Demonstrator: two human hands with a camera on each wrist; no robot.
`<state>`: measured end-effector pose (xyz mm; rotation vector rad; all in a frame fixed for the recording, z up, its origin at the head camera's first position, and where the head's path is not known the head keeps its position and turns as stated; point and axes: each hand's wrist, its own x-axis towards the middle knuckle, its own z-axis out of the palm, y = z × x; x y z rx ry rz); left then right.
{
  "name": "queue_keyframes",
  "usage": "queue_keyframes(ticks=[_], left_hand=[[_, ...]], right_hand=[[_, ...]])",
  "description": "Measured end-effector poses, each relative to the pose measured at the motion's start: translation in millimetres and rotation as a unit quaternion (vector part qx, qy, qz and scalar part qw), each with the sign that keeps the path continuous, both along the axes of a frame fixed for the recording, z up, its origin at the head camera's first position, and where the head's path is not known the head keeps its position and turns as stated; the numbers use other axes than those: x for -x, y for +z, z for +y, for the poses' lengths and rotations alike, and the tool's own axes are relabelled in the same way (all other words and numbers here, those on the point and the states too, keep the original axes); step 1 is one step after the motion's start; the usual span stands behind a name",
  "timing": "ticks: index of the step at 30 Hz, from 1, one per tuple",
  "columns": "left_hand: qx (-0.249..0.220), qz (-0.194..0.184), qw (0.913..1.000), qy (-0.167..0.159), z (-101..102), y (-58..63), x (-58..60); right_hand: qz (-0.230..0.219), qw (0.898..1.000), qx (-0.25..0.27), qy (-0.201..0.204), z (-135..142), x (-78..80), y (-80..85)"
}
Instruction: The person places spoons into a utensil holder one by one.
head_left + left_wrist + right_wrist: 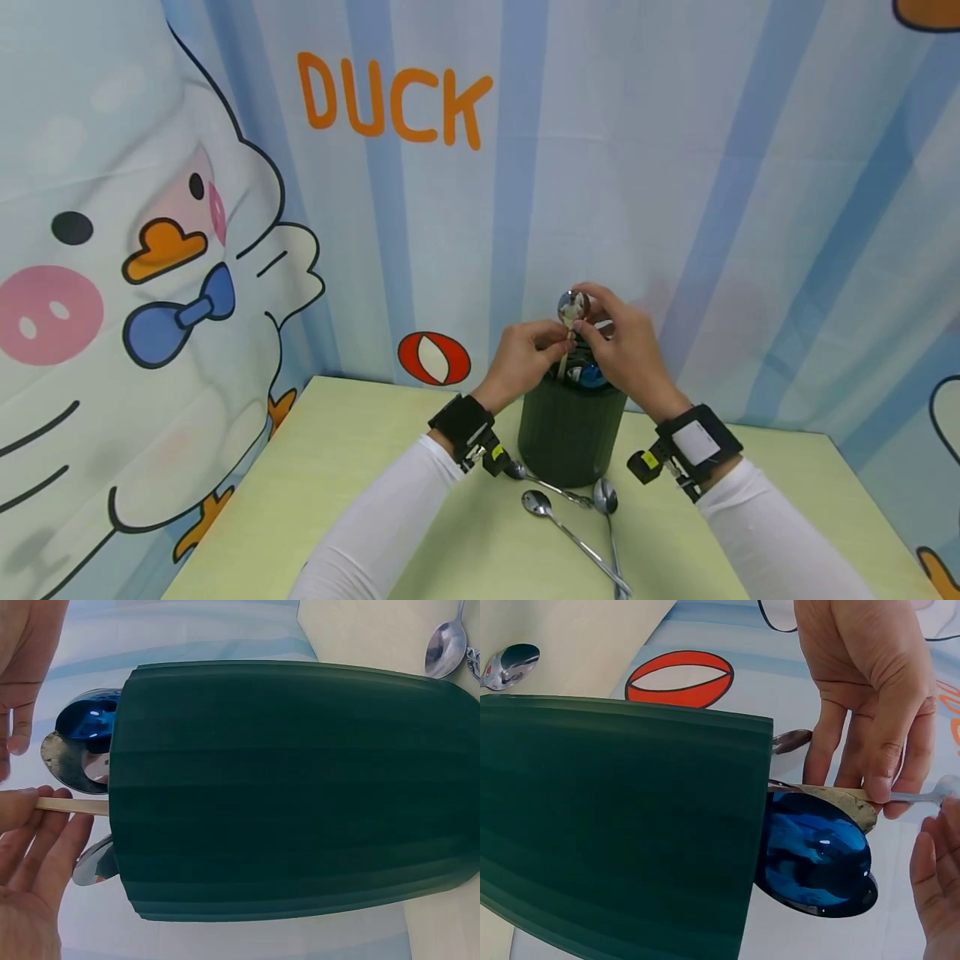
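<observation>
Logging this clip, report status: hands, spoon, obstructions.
Left hand pinching pale handle of spoon; right hand at its bowl. Handle end inside green container. Blue spoon among others crowding mouth.

Pale yellow-green across the bench (pixel 300 492), plain-topped. Upright toward its back edge, a green pot (pixel 572 437), ribbed down the side. Lying before it, three in all: a patterned spoon (pixel 551 486) slanting past the pot's foot; a right spoon (pixel 605 497), bowl just beside that handle's end; and a left spoon (pixel 578 542), running diagonally, handle meeting the right spoon's at the head view's lower edge. All metal.
</observation>
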<state>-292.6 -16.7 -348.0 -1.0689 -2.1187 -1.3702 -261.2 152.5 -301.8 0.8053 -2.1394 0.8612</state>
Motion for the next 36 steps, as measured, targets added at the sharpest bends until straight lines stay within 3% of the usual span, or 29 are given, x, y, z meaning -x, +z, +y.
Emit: queue_keyframes(ticks=[4, 11, 15, 22, 30, 36], left_hand=[[-0.008, -0.006, 0.9999, -0.005, 1, 0.0, -0.9], [-0.030, -0.057, 0.9979, -0.006, -2, -0.7, -2.8], [-0.045, -0.067, 0.9967, -0.006, -4, 1.8, -3.8], [-0.066, -0.042, 0.9966, -0.023, -4, 3.5, -2.5], [-0.047, -0.006, 0.9989, 0.005, -6, 4.0, -5.7], [-0.040, 0.001, 0.9992, 0.011, -6, 0.5, -4.5]], right_hand=[[-0.007, 1.000, 0.001, -0.007, 0, -0.2, -2.7], [-0.035, 0.999, -0.001, 0.000, 0, -0.8, -11.9], [-0.034, 0.999, -0.006, 0.004, 1, 0.3, -17.5], [-0.027, 1.000, -0.010, 0.000, 1, 1.7, -24.6], [-0.031, 1.000, -0.005, 0.001, 0, 1.2, -30.6], [-0.036, 0.999, -0.003, -0.005, -1, 1.1, -33.7]])
